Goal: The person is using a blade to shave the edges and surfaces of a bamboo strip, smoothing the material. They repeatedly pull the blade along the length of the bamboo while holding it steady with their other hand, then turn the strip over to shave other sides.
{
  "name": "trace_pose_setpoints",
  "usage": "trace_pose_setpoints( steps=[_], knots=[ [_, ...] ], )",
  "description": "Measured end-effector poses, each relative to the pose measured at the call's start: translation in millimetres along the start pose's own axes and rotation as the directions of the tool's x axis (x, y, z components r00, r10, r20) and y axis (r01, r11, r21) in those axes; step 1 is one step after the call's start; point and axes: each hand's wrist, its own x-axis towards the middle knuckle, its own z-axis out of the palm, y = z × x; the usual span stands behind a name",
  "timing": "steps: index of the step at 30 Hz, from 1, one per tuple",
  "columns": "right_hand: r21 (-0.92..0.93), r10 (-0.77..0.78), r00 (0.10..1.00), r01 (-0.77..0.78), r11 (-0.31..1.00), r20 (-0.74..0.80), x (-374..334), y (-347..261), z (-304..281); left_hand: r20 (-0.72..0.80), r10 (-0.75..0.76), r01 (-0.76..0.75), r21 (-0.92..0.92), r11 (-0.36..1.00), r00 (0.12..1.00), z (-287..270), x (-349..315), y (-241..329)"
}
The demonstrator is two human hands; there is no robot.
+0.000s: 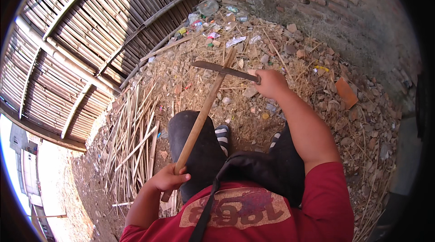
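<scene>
Main risk: the blade [222, 69] sits across the bamboo strip [204, 110] near its far end, and my left hand [170, 179] is on that same strip down by my knee. If the blade skates along the grain instead of biting, I reckon it runs straight toward my leg or that hand. The strip's far tip only rests on loose rubble and straw on the ground [317, 106], so it could kick sideways under load. Pose: right hand [271, 83] clenched around the knife handle, arm stretched forward, blade roughly level. Left hand wrapped tight around the strip's near end, elbow tucked, strip angled up and away between my knees toward the brick wall [326, 2].
</scene>
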Motion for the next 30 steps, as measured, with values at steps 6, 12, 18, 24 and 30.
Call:
trace_pose_setpoints(
  steps=[6,12,18,24,30],
  knots=[
    [-0.241,-0.417,0.909,0.398,0.885,-0.028,-11.5,-20.7,6.7,0.039,-0.017,0.020,-0.076,0.997,0.999,0.9,1.6,-1.9],
    [0.152,0.455,0.882,-0.436,0.887,-0.120,31.7,62.3,1.1,-0.005,0.054,-0.052,0.195,0.980,0.999,-22.2,-18.2,-23.5],
    [0.422,0.634,0.771,-0.557,0.715,-0.057,28.6,128.0,-5.5,-0.045,0.086,-0.086,0.015,0.996,0.995,-12.9,-21.9,-7.1],
    [0.565,0.576,0.781,-0.369,0.738,-0.242,34.5,111.6,-7.6,-0.021,0.100,-0.100,0.019,0.995,0.995,-12.2,-14.5,0.5],
    [0.371,0.359,0.837,-0.206,0.906,-0.413,18.4,68.5,-17.8,-0.015,0.097,-0.097,0.011,0.995,0.995,-9.1,-15.8,-0.7]
  ],
)
